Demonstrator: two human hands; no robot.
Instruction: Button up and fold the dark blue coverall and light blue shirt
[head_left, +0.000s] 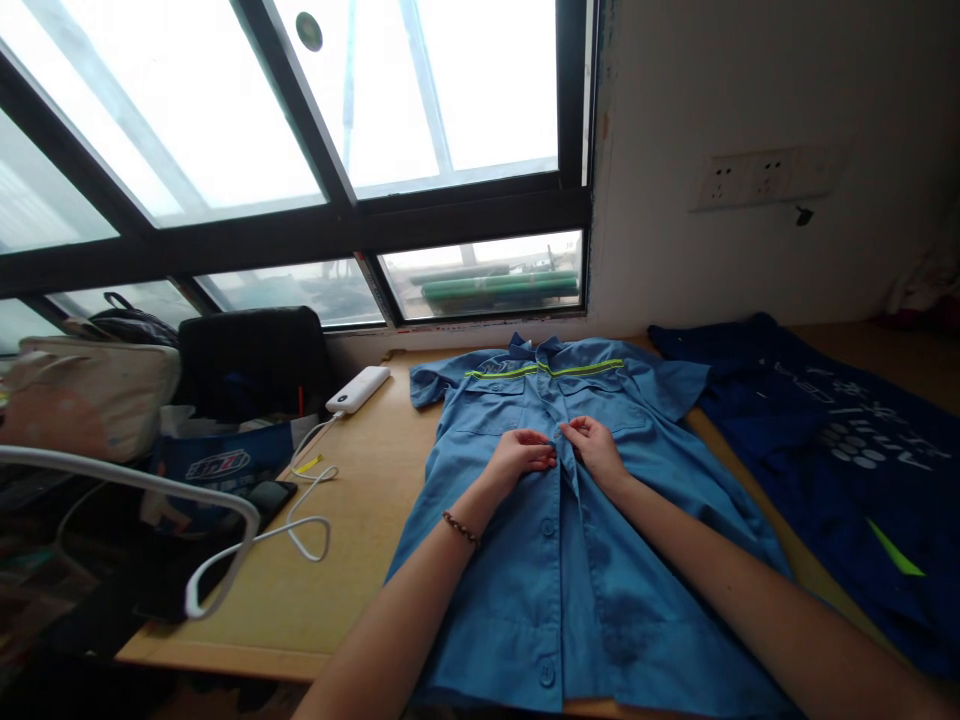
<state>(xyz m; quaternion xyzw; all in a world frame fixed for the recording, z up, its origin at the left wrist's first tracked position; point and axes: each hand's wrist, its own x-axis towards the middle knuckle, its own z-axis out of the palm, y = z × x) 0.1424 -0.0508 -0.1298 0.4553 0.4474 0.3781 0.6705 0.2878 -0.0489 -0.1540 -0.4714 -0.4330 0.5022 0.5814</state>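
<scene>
A blue short-sleeved shirt (495, 590) with a yellow-green stripe across the chest lies face up, its collar toward the wall. Its front hangs apart below the middle, with buttons (547, 525) showing along the left-hand edge. My left hand (523, 455), with a beaded bracelet on the wrist, has its fingers closed on that edge at mid-chest. Close beside it, my right hand (594, 447) pinches the opposite edge of the shirt front. What lies between the fingertips is too small to make out.
The shirt lies on a wooden table (300, 590). A white power bank (358, 389) with a white cable sits left of it. A dark blue garment (810, 440) with white lettering spreads at the right. Bags (225, 450) stand at the left, below the window.
</scene>
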